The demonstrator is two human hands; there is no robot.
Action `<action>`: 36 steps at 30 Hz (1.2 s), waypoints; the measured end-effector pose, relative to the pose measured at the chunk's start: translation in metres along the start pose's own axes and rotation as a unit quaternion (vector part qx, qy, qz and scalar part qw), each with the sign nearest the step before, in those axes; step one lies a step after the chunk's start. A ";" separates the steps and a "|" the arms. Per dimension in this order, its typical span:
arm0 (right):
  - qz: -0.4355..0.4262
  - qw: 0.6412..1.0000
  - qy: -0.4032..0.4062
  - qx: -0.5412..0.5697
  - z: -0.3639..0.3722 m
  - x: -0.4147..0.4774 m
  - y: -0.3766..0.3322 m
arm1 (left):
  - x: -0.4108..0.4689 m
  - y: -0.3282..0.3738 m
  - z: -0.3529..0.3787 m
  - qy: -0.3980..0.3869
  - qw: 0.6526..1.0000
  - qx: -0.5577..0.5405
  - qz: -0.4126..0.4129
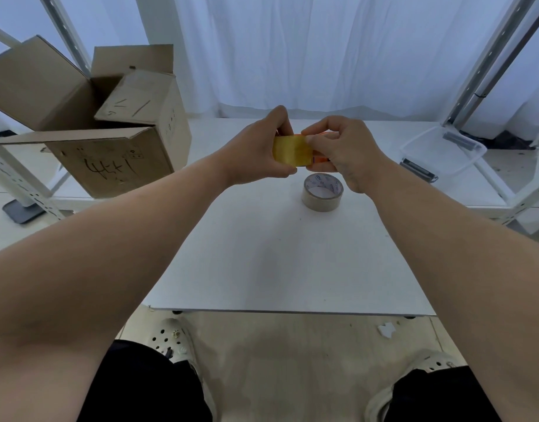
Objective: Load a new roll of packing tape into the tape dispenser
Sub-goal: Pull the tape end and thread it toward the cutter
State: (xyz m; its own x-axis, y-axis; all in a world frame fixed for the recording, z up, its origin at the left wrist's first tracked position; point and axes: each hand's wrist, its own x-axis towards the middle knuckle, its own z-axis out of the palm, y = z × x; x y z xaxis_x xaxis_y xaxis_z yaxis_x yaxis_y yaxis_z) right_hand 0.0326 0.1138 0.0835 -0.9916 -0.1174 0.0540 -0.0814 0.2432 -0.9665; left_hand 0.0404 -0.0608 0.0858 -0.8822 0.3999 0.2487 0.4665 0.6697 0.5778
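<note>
Above the far middle of the white table (pixel 277 254) I hold a yellowish roll of packing tape (pixel 292 150) between both hands. My left hand (pixel 259 147) grips the roll from its left side. My right hand (pixel 347 150) pinches at the roll's right top edge, fingers curled. Orange plastic (pixel 320 159), probably the tape dispenser, peeks out between the roll and my right palm; most of it is hidden. A second, pale clear tape roll (pixel 322 192) lies flat on the table just below my right hand.
An open cardboard box (pixel 110 159) with a smaller box inside stands at the table's left. A clear plastic tub (pixel 442 150) sits at the right on a low shelf. White curtains hang behind. My legs and shoes are below the table's near edge.
</note>
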 end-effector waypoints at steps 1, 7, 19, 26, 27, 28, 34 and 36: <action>0.001 1.000 -0.001 0.000 0.000 0.000 0.000 | 0.000 0.000 0.000 0.000 1.000 0.000 0.000; 0.009 0.999 0.039 0.005 0.001 0.000 0.002 | 0.000 0.002 0.001 -0.003 1.000 -0.001 0.008; 0.025 0.999 0.035 0.009 0.003 0.000 0.000 | 0.001 0.002 0.001 -0.004 1.000 0.006 0.004; 0.026 0.999 0.030 0.013 0.002 -0.001 0.002 | -0.002 0.004 -0.001 -0.003 1.000 0.002 0.005; 0.025 0.999 0.031 0.014 0.003 -0.001 0.001 | -0.002 0.004 -0.001 -0.003 1.000 0.004 0.004; 0.024 0.999 0.032 0.015 0.003 -0.001 0.000 | -0.002 0.003 -0.001 -0.003 1.000 0.005 0.003; 0.020 0.998 0.064 0.000 0.007 0.000 0.005 | -0.001 0.006 0.001 -0.014 1.000 0.015 0.015; 0.031 0.998 0.052 0.007 0.007 0.000 0.006 | -0.001 0.004 0.001 -0.016 1.000 0.015 0.010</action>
State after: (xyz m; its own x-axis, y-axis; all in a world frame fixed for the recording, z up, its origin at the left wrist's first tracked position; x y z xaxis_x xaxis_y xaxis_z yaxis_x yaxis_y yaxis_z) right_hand 0.0329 0.1085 0.0760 -0.9998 -0.0008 0.0185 -0.0181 0.2331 -0.9723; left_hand 0.0431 -0.0578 0.0876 -0.8699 0.4339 0.2347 0.4869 0.6790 0.5494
